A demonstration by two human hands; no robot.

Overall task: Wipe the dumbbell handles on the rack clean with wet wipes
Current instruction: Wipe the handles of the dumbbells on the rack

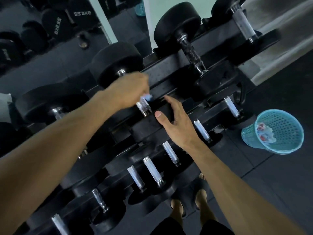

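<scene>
- Gripping a wet wipe [147,96] round the dumbbell handle [143,106], left hand [128,89]; handle's axis runs 11 to 5 o'clock.
- Right hand [171,122] rests open on its near weight head [152,126].

Dark rubber floor [279,192], mirror [50,31], teal wastebasket [277,133].

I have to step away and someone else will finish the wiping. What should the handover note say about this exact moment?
Left hand: wrapped round the handle of a top-row dumbbell, holding a wet wipe against it.
Right hand: open, fingers resting on that dumbbell's near head, steadying it.
Blue basket on the floor to the right holds crumpled used wipes.
Done: cannot tell from this view which handles are already clean.
Left: finish this handle, then the neighbouring handle on the top row and the lower rows, dropping spent wipes in the basket.
</scene>
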